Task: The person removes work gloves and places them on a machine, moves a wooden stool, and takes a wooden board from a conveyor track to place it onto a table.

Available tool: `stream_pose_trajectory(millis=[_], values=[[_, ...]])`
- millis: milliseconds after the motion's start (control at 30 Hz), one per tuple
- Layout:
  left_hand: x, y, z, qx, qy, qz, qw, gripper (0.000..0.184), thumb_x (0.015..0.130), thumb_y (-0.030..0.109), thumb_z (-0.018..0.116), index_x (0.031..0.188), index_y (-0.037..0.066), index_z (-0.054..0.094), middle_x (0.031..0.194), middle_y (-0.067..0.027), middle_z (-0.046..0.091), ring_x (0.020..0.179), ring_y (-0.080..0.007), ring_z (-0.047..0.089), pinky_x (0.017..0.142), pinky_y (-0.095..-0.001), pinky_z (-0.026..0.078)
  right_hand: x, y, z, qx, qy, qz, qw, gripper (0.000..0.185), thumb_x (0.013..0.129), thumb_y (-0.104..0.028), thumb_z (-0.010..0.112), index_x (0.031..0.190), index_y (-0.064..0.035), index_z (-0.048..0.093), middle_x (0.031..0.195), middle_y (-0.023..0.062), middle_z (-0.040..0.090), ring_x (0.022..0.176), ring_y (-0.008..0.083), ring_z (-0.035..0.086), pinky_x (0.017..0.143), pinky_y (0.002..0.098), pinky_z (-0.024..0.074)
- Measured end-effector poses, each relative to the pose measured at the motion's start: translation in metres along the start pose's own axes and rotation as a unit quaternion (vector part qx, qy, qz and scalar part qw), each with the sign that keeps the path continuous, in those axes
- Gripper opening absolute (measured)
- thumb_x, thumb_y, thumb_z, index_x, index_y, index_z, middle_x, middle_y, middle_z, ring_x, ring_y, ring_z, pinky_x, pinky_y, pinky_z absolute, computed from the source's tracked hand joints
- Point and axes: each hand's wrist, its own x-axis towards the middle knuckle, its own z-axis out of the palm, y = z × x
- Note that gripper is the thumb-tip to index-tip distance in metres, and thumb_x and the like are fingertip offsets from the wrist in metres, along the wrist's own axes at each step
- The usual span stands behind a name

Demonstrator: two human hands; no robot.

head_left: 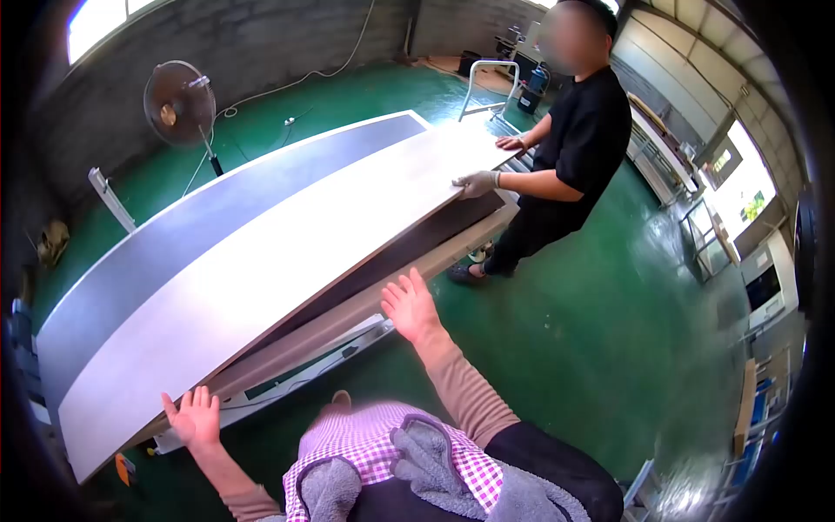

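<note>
A long white panel (270,252) lies at a slant over a long table frame (348,304), with a grey surface (235,187) showing behind it. My left hand (193,419) is by the panel's near edge at the lower left, fingers spread, palm up; whether it touches the edge is hard to tell. My right hand (410,306) is in front of the frame's near side, fingers spread and holding nothing. At the panel's far right end a co-worker (583,130) has one gloved hand (477,184) and one other hand (513,142) on it.
A standing fan (180,103) is behind the table at the left. A metal trolley handle (489,87) is at the back, near machinery. Green floor (565,348) lies to the right, with a rack (765,418) at the far right. A cable hangs along the wall.
</note>
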Motion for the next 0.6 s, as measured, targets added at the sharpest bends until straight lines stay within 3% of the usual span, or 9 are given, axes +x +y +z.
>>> stream_pose_trajectory(millis=[100,133,200,300,333,367,433,567,600], values=[[-0.014,0.024,-0.007,0.089,-0.002,0.088,0.992,0.095,0.1,0.053,0.056,0.165,0.011,0.0,0.173,-0.015,-0.001,0.16,-0.0276,0.003,0.126,-0.0476,-0.001,0.005,0.031,-0.021,-0.042,0.023,-0.015,0.999,0.077,0.101,-0.045,0.062,0.158,-0.0085,0.025,0.159,0.0182,0.033,0.142,0.0299,0.041,0.111,0.0416,0.0371],[0.003,0.036,-0.029,0.18,0.044,0.183,0.966,0.091,0.101,0.049,0.056,0.165,0.01,0.005,0.172,-0.0156,0.003,0.159,-0.0276,0.007,0.126,-0.0479,-0.001,0.004,0.043,-0.022,-0.038,0.025,-0.015,0.999,0.077,0.101,-0.045,0.062,0.158,-0.0085,0.025,0.159,0.0182,0.033,0.142,0.0299,0.041,0.111,0.0416,0.0371],[0.021,0.041,-0.029,0.34,0.146,0.307,0.877,0.081,0.101,0.038,0.059,0.163,0.005,0.02,0.17,-0.0174,0.017,0.157,-0.0295,0.019,0.126,-0.0475,0.009,0.001,0.062,-0.013,-0.122,0.041,-0.017,0.992,0.058,0.103,-0.036,0.061,0.149,-0.0085,0.038,0.142,0.0115,0.05,0.123,0.0222,0.054,0.098,0.0356,0.0446],[0.073,0.033,-0.045,0.434,0.101,0.398,0.802,0.081,0.101,0.033,0.062,0.163,0.003,0.019,0.169,-0.0184,0.018,0.155,-0.0316,0.022,0.126,-0.044,0.015,-0.001,0.079,-0.008,-0.226,0.002,-0.014,0.974,0.049,0.103,-0.03,0.061,0.144,-0.0089,0.046,0.127,0.0055,0.058,0.112,0.0163,0.058,0.095,0.0328,0.0458],[0.087,0.033,-0.051,0.55,0.112,0.422,0.712,0.081,0.1,0.031,0.063,0.161,-0.001,0.02,0.168,-0.0214,0.02,0.154,-0.0351,0.024,0.125,-0.0426,0.019,-0.004,0.08,-0.004,-0.256,-0.001,-0.021,0.967,0.045,0.103,-0.028,0.061,0.142,-0.0083,0.049,0.128,0.0055,0.06,0.114,0.0144,0.058,0.094,0.0311,0.0462],[0.104,0.033,-0.062,0.553,0.108,0.42,0.711,0.081,0.1,0.031,0.063,0.161,-0.001,0.02,0.168,-0.0214,0.02,0.154,-0.0351,0.024,0.125,-0.0426,0.019,-0.004,0.081,-0.004,-0.252,0.003,-0.023,0.967,0.045,0.103,-0.028,0.061,0.142,-0.0083,0.049,0.128,0.0055,0.06,0.114,0.0144,0.058,0.094,0.0311,0.0462],[0.126,0.03,-0.073,0.743,0.137,0.404,0.516,0.083,0.099,0.044,0.063,0.164,0.012,0.021,0.168,-0.0216,0.019,0.155,-0.0369,0.019,0.125,-0.0472,0.018,-0.002,0.081,-0.005,-0.338,-0.021,-0.05,0.94,0.043,0.103,-0.028,0.061,0.14,-0.0066,0.053,0.134,0.0076,0.059,0.119,0.0173,0.058,0.1,0.0334,0.0464],[0.136,0.012,-0.065,0.841,0.243,0.271,0.4,0.084,0.099,0.061,0.054,0.165,0.023,0.02,0.169,-0.0222,0.017,0.154,-0.042,0.018,0.124,-0.0537,0.017,0.004,0.083,0.004,-0.485,-0.033,-0.136,0.863,0.044,0.103,-0.03,0.06,0.139,-0.0052,0.055,0.141,0.0125,0.057,0.13,0.0254,0.055,0.109,0.0371,0.0439],[0.141,0.012,-0.064,0.855,0.27,0.231,0.378,0.085,0.097,0.068,0.049,0.165,0.027,0.018,0.169,-0.0213,0.016,0.154,-0.043,0.017,0.123,-0.0563,0.016,0.007,0.083,0.011,-0.563,-0.044,-0.206,0.799,0.046,0.103,-0.032,0.06,0.14,-0.0049,0.055,0.142,0.015,0.057,0.132,0.0299,0.054,0.111,0.0394,0.0425]])
